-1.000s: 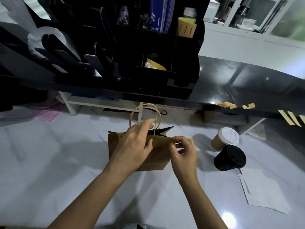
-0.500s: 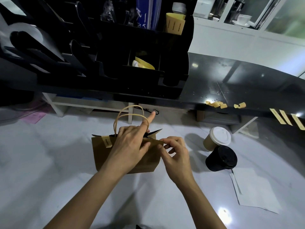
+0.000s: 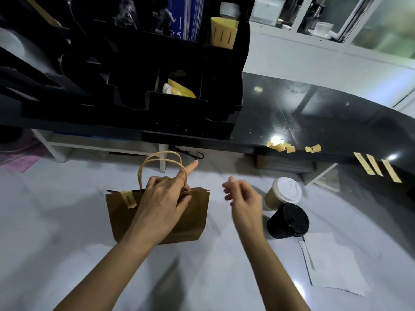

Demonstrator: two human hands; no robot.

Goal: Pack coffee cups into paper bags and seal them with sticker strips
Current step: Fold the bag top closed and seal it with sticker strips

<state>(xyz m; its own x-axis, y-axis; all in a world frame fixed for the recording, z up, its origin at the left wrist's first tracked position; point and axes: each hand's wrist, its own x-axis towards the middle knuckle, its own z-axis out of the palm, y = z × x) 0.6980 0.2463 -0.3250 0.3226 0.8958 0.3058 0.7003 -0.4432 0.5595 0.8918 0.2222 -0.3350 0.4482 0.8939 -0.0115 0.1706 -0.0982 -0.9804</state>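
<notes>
Left hand point(image 3: 165, 202) clamped on the top edge of the brown paper bag point(image 3: 157, 216), thumb and curled fingers pinching the mouth together, index finger poking up past the paper handles point(image 3: 161, 167). Bag upright on the white bench point(image 3: 67, 232), one sticker strip point(image 3: 128, 199) already folded over the left end of the rim. Right end bare, no strip there.

Right hand point(image 3: 243, 197) off the bag, hovering between it and the cups, fingers loosely curled, nothing in them.

Spare strips point(image 3: 377, 167) stuck along the edge of the black counter point(image 3: 314, 122), well off to the right. Brown cup with white lid point(image 3: 284, 194) and black cup point(image 3: 288, 221) side by side, right in that reaching path.

Risks, then: a sleeve-level sweep toward those strips clipping a cup and tipping it. Or a slackened pinch, mouth springing open on the unsealed side, lone strip peeling. Or a strip curling onto itself, like the crumpled scraps point(image 3: 280, 146) on the counter.
</notes>
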